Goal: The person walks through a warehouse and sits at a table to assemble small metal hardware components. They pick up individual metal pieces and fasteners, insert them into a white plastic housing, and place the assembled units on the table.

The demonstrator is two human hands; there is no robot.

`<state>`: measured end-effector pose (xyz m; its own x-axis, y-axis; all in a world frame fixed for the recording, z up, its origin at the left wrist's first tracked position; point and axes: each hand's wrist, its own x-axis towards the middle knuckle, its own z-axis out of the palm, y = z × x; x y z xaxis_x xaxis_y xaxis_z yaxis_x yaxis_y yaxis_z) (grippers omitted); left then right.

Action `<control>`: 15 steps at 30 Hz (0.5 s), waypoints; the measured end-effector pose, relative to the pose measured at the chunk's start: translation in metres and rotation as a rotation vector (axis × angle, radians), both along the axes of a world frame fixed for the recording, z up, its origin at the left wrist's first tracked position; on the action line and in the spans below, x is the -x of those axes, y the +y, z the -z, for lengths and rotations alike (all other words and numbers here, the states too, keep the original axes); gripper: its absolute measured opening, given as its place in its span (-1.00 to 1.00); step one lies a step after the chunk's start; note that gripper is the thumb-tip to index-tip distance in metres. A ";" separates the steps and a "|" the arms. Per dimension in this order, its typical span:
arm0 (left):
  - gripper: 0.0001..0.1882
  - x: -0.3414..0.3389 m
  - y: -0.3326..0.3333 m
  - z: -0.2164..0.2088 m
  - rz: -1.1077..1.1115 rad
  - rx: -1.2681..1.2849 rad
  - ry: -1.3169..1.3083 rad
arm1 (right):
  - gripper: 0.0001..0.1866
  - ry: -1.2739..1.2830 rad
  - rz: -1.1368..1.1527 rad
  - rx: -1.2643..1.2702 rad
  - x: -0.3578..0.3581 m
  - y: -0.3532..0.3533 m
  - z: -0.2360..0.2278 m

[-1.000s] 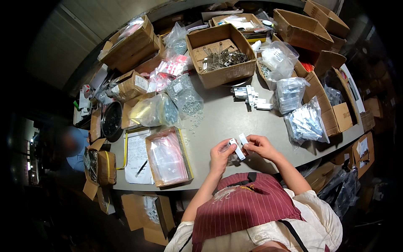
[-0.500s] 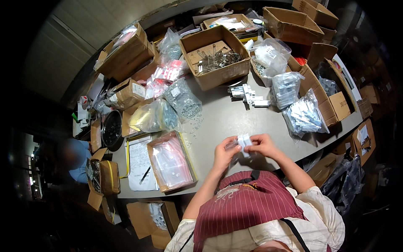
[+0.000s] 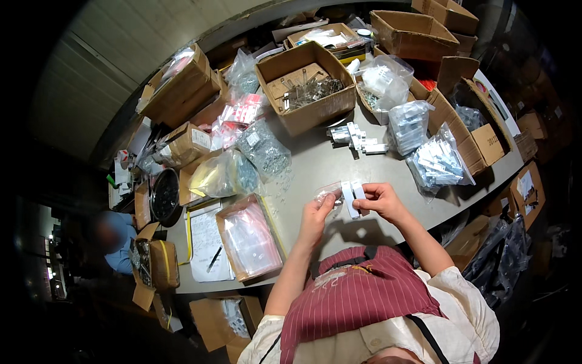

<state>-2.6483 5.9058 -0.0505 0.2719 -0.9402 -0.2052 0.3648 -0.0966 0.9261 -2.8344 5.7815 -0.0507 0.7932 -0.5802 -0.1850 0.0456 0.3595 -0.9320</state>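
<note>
White pieces (image 3: 348, 199), pinched, right hand (image 3: 382, 201) (curled inward)

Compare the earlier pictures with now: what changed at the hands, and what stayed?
The two white pieces, first held apart, one in each hand, now stand side by side in the grip of the right hand. The left hand has moved its thumb off its piece and pinches clear plastic. The silver parts and box of plastic bags stayed on the table; the view shifted slightly.

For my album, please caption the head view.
Right fingers hold white pieces beside a clear bag in the left fingers.
</note>
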 end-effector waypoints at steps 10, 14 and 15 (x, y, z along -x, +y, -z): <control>-0.75 -0.032 0.012 -0.019 0.014 0.040 -0.189 | -0.69 -0.016 0.164 0.021 0.019 -0.009 -0.014; -0.81 0.002 0.010 -0.018 0.126 0.015 -0.068 | -0.68 -0.149 0.249 0.064 0.000 -0.003 -0.038; -0.70 0.006 0.011 -0.012 0.148 -0.078 0.085 | -0.68 -0.175 0.245 0.075 -0.005 0.000 -0.043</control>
